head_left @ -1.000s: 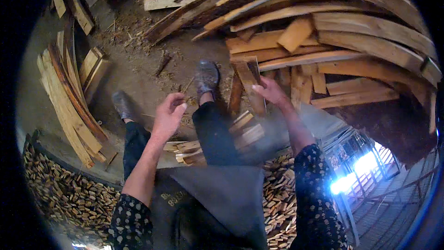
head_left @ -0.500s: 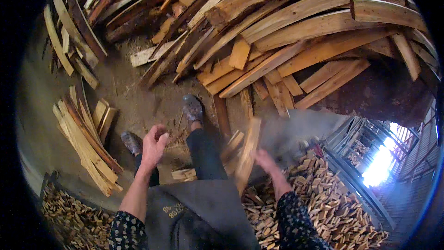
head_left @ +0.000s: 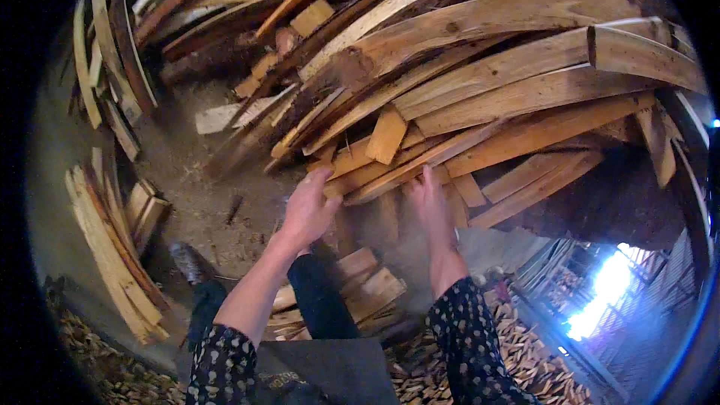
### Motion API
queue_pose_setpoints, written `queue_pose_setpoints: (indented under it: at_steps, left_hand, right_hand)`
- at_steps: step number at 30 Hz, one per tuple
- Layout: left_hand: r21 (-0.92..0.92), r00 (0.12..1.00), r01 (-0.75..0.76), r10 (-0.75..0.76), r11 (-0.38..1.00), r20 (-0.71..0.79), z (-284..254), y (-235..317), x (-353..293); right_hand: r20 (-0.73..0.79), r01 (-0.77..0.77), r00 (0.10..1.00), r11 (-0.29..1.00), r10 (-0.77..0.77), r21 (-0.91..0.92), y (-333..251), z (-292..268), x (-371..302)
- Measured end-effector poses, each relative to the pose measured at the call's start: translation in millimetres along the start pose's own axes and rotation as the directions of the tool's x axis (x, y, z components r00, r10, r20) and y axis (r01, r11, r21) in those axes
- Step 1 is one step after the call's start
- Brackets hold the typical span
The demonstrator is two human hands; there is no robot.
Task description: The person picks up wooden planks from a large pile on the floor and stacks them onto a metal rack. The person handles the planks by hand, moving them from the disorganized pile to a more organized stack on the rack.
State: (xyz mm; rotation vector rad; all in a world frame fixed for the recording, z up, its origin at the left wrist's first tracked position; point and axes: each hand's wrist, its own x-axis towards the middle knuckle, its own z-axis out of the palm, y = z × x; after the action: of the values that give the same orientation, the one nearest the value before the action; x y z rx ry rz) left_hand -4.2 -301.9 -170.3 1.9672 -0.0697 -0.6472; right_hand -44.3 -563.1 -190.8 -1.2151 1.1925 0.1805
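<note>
My left hand (head_left: 307,211) is at the front of the wood heap, with its fingers curled round the near end of a wooden plank (head_left: 469,144). Further right, my right hand (head_left: 432,206) has its fingers closed at the lower edge of this same plank; they are slightly blurred. The plank slants up to the right and still rests among the other boards. A short wooden block (head_left: 387,135) lies on the boards just beyond it, between my two hands.
Long boards (head_left: 495,19) are heaped across the far side. Several split slats (head_left: 112,255) lie at the left, and cut pieces (head_left: 375,289) lie by my legs. Behind at the lower right is a large pile of small wood pieces (head_left: 517,360). A dark apron (head_left: 322,367) covers my lap.
Both hands have moved forward to the heap and onto the plank. The wood piece that was tilted in the air beside my right hand has gone down toward the pieces by my legs.
</note>
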Motion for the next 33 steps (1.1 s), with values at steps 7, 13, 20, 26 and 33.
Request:
queue_pose_setpoints:
  at_steps: [7,13,20,26,33]
  left_hand:
    - [0.261,0.991,-0.081,0.106,0.962,-0.083,48.5,9.1,44.1]
    - [0.315,0.986,0.115,-0.147,0.942,0.082,35.8,17.5,58.9]
    - [0.049,0.973,0.002,-0.013,0.999,0.229,23.2,-4.8,9.7]
    - [-0.082,0.954,0.000,0.025,0.997,0.298,-23.2,16.5,-54.9]
    - [-0.372,0.866,0.387,-0.194,0.844,0.462,-103.8,60.7,-162.9]
  right_hand:
    - [0.165,0.046,0.986,0.974,-0.009,-0.222,4.8,6.6,-9.6]
    - [0.192,0.094,0.976,0.995,-0.100,0.040,40.2,51.6,-24.2]
    - [0.144,0.022,0.988,0.978,-0.053,0.209,42.5,76.8,-72.2]
    - [0.155,0.015,0.986,0.971,-0.054,0.241,53.7,73.2,-150.2]
    - [0.102,-0.125,0.990,0.921,0.093,0.368,52.4,115.7,-289.8]
